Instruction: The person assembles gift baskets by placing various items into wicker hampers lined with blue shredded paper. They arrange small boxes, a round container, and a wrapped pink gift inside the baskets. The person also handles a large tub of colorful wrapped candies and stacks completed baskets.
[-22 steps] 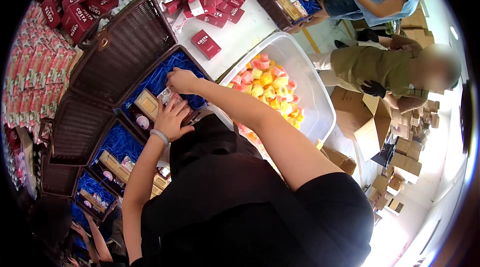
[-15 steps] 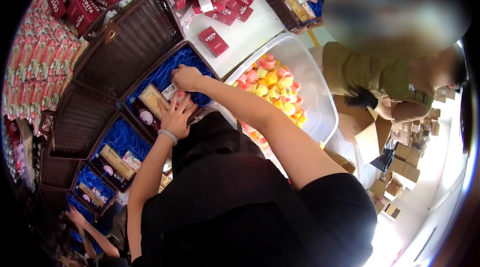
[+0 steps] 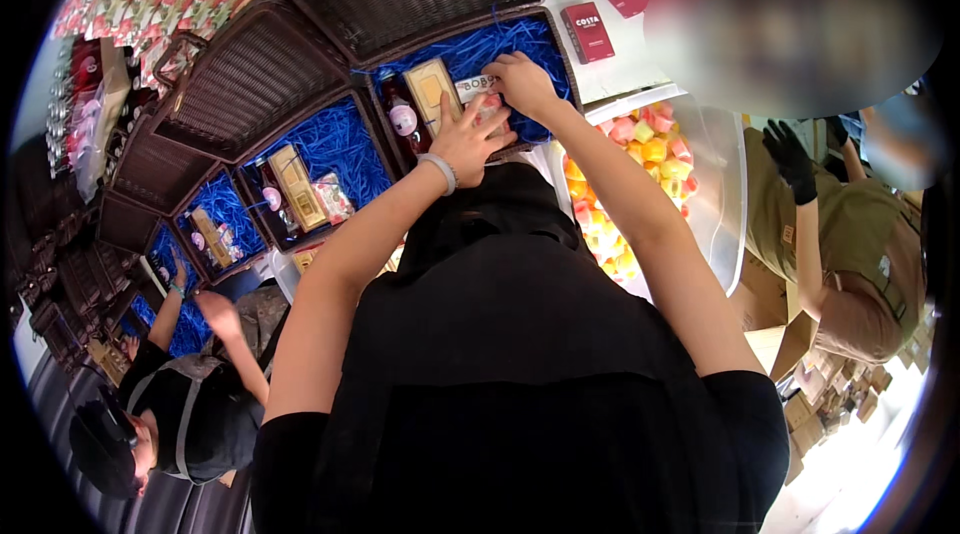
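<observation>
In front of me an open dark wicker hamper (image 3: 572,74) holds blue paper shred (image 3: 450,52). A dark bottle with a round pale label (image 3: 403,120) lies at its left, beside a gold box (image 3: 430,86). Right of that box are a white packet (image 3: 472,86) and a pink-and-white packet (image 3: 491,110). My left hand (image 3: 466,144) rests with fingers spread over the pink-and-white packet, one fingertip near the gold box. My right hand (image 3: 523,84) is closed with curled fingers at the right end of the white packet; its fingertips are partly hidden.
More filled wicker hampers (image 3: 250,84) line up to the left, with a co-worker (image 3: 190,414) beside them. A clear plastic tub (image 3: 725,184) of wrapped jelly cups (image 3: 640,149) stands at my right. Beyond lies a red box (image 3: 587,32). Another person's gloved hand (image 3: 790,159) is at the right.
My view has turned, so the hampers appear higher and farther right, and the co-worker at left shows more. Both my hands stay at the same packets.
</observation>
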`<state>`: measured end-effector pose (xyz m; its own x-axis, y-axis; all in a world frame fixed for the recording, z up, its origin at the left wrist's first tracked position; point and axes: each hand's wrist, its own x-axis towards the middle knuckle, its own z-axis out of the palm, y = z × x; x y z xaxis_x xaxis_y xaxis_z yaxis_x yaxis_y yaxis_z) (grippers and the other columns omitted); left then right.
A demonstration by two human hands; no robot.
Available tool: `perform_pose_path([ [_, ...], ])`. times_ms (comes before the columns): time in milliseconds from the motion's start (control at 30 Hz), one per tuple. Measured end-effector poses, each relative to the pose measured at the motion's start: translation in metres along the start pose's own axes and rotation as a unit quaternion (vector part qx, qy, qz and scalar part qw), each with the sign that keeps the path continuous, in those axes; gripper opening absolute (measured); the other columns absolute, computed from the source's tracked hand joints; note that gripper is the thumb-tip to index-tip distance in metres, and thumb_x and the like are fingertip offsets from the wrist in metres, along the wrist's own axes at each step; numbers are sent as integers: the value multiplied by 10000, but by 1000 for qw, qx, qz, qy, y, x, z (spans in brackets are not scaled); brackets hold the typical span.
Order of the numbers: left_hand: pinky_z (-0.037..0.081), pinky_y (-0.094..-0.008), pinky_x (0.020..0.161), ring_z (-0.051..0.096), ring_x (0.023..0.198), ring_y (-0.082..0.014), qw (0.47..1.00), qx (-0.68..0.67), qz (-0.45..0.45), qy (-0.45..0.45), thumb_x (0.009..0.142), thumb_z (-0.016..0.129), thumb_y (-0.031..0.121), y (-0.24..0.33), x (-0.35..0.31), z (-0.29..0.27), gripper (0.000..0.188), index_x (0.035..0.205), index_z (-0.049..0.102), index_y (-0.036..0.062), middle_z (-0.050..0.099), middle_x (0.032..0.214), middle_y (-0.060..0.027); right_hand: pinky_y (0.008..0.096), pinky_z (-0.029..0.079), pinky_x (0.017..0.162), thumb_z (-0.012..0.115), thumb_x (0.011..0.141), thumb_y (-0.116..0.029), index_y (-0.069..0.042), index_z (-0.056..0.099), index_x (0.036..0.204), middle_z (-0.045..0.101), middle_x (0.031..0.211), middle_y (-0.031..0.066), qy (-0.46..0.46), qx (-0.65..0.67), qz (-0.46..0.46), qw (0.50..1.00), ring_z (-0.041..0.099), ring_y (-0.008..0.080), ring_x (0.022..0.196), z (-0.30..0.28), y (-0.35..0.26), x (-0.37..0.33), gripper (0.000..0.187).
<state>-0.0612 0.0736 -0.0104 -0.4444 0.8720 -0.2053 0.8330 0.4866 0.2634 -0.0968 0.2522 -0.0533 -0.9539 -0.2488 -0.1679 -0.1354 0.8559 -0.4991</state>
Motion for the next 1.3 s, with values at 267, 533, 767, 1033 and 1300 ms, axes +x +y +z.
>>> perform_pose_path([
  [267, 131, -716, 995, 94, 1354, -451, 997, -76, -23, 25, 629, 648, 147, 3, -1, 7, 560, 1173, 593, 268, 192, 1483, -101, 370, 526, 705, 620, 648, -131, -66, 678, 852, 637, 904, 107, 4, -84, -21, 996, 605, 267, 860, 5, 0, 1, 222],
  [533, 109, -715, 985, 90, 1336, -488, 1000, -15, -23, -5, 589, 702, 242, 16, 8, -12, 643, 1212, 556, 301, 175, 1477, -159, 331, 468, 875, 609, 641, -53, -23, 580, 1065, 569, 1133, 115, 172, 45, -32, 984, 520, 282, 1086, -19, -11, -54, 427],
  [767, 104, -720, 979, 97, 1332, -490, 999, -24, -21, 5, 572, 713, 230, 15, 5, -19, 597, 1154, 591, 277, 196, 1467, -162, 369, 414, 960, 549, 705, -69, 15, 534, 1122, 477, 1247, 145, 244, -42, 22, 969, 448, 307, 1173, -13, 11, -118, 425],
  [1033, 110, -725, 973, 73, 1333, -496, 999, -27, -23, -1, 571, 723, 216, 15, 7, -17, 619, 1167, 570, 277, 189, 1473, -159, 386, 348, 1019, 491, 771, -102, 31, 518, 1150, 408, 1321, 157, 240, -16, 66, 968, 395, 312, 1221, 3, 13, -115, 402],
  [1300, 92, -729, 972, 69, 1339, -485, 999, -31, -24, 0, 576, 721, 209, 18, 7, -17, 609, 1162, 569, 274, 192, 1472, -152, 376, 355, 1016, 517, 734, -87, 8, 534, 1118, 395, 1321, 143, 235, -29, 68, 969, 380, 299, 1229, -4, 10, -116, 395],
])
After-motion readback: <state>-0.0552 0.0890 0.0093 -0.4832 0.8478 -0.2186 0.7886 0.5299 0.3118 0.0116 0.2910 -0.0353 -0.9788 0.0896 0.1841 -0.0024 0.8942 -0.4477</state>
